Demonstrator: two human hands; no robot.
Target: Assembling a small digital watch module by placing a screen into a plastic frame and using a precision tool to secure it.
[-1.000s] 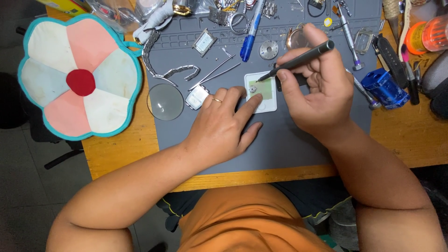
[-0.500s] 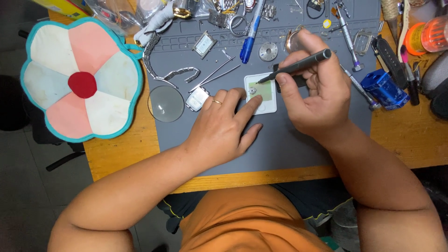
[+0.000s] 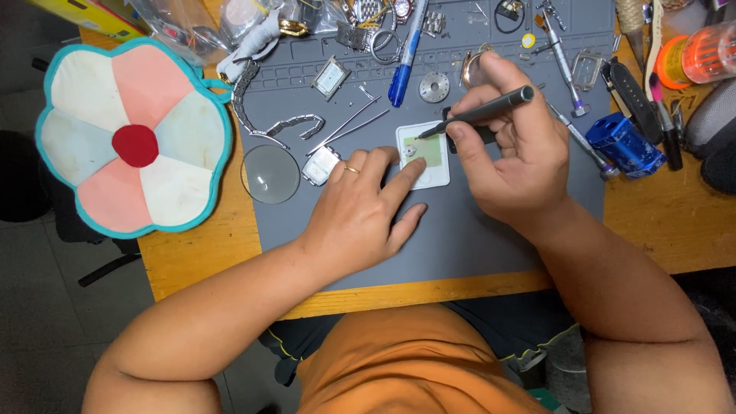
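1. Left hand (image 3: 359, 218) lies flat on the grey work mat (image 3: 460, 238), nothing gripped, its forefinger stretched out and pressing on the edge of a small white pad (image 3: 431, 157).
2. Right hand (image 3: 512, 153) is closed round a slim dark screwdriver (image 3: 479, 113), held like a pen, tip angled down to the left.
3. That tip sits right at the pad's green centre, just beside a tiny metal part (image 3: 411, 151) lying on it.
4. The pad rests on the mat, between the two hands, near the middle of the bench.
5. Off to the left, a round glass lens (image 3: 270, 174) straddles the mat's edge, with a small watch case (image 3: 320, 165) just beside it.
6. Further left, a flower-shaped cushion (image 3: 134, 146) overhangs the wooden table (image 3: 199, 245).
7. To the right, a blue holder (image 3: 621, 144) stands near the mat's edge; a blue pen (image 3: 404, 60) lies up top.
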